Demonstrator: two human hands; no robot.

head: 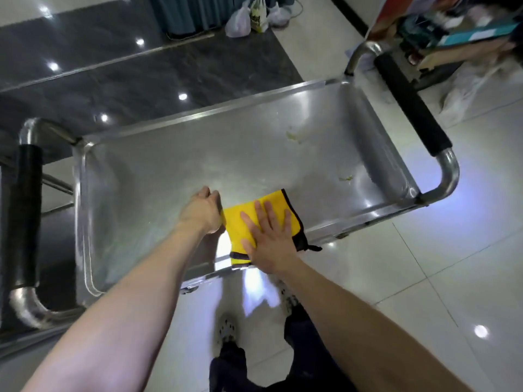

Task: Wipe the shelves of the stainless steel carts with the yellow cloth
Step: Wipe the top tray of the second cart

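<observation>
The stainless steel cart's top shelf (175,165) fills the middle of the view, with raised rims all round. A yellow cloth (240,222) with black trim lies folded on it at the near edge. My right hand (268,239) presses flat on the cloth with its fingers spread. My left hand (203,210) sits at the cloth's left edge with curled fingers, and the cloth's edge runs under it, as if pinched. Two yellowish smears mark the shelf, one smear (294,135) at the far right and a smaller smear (346,178) nearer.
Black-padded push handles stand at both ends, the left handle (24,213) and the right handle (410,103). Plastic bags (249,18) lie on the floor beyond. Boxes and clutter (452,32) crowd the top right. My feet (226,329) stand on the glossy tiles below the near rim.
</observation>
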